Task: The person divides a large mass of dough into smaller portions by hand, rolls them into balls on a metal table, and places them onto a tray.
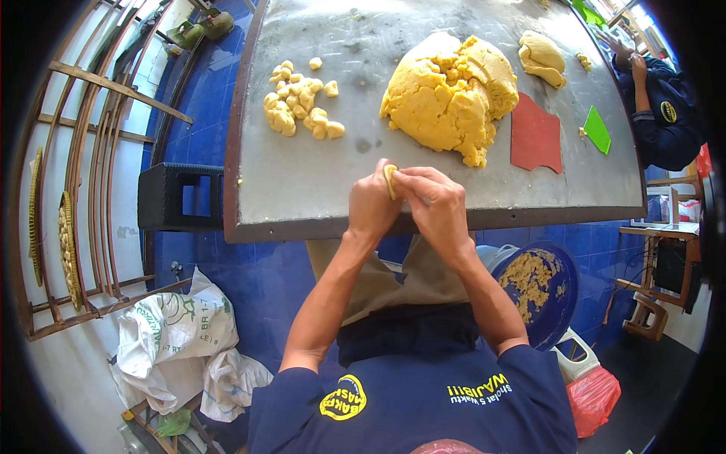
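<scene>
Just above the table's near edge, my left hand (pixel 372 198) and my right hand (pixel 435 198) meet around a small flattened piece of yellow dough (pixel 391 181). The left hand's fingers curl round it, while the right fingertips pinch its other side. Ahead of my hands rests a large cracked mound of yellow dough (pixel 431 94). Small pale dough pieces (pixel 299 98) lie in a loose cluster at the far left of the tabletop. A red flat scraper (pixel 535 135) sits right of the mound, close against it.
The metal table (pixel 318 181) has a dark raised edge. A smaller dough lump (pixel 542 58) and a green scraper (pixel 597 131) lie at its right, near another person (pixel 665 113). Below stands a blue basin (pixel 563 303) with crumbly contents. White sacks (pixel 178 318) and a black crate (pixel 181 197) are left.
</scene>
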### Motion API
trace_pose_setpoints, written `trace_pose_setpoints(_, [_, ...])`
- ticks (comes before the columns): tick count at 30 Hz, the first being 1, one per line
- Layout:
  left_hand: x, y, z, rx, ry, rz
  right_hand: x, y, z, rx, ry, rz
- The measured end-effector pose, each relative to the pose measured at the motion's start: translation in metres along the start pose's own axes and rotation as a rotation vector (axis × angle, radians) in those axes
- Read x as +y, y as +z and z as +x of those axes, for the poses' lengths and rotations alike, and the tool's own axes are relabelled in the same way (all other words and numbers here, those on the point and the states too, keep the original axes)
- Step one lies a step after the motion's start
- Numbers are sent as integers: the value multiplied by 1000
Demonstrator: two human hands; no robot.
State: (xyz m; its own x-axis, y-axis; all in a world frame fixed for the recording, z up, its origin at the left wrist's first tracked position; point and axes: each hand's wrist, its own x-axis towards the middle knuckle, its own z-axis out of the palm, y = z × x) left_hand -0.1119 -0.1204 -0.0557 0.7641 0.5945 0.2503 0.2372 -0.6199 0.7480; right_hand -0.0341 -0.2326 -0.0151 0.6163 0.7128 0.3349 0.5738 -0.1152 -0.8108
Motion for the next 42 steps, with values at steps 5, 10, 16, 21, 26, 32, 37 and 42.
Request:
trace_pose_setpoints(5, [3,-13,1,-86,-56,-202,-11,1,0,5,-78,-41])
trace_pose_setpoints(10, [-1,-16,4,-153,-5,-339,16,-14,7,-16,251,338])
trace_pose_setpoints(16, [-7,-7,3,-134,188,-240,41,-3,14,-200,318,212])
trace_pose_setpoints(21, [-7,-8,1,-82,126,-186,11,-30,11,115,-25,-353])
trace_pose_setpoints(26, [-17,-8,7,-222,-322,-754,65,-54,22,282,-63,-507])
trace_pose_setpoints(32, [-27,-21,17,-129,-178,-898,85,-72,16,151,46,-380])
trace_pose_setpoints(37, [-41,-45,8,-269,-146,-539,82,-73,-21,131,-49,-422])
trace_pose_setpoints(42, [-23,-40,7,-64,271,120,79,-82,-12,264,185,-212])
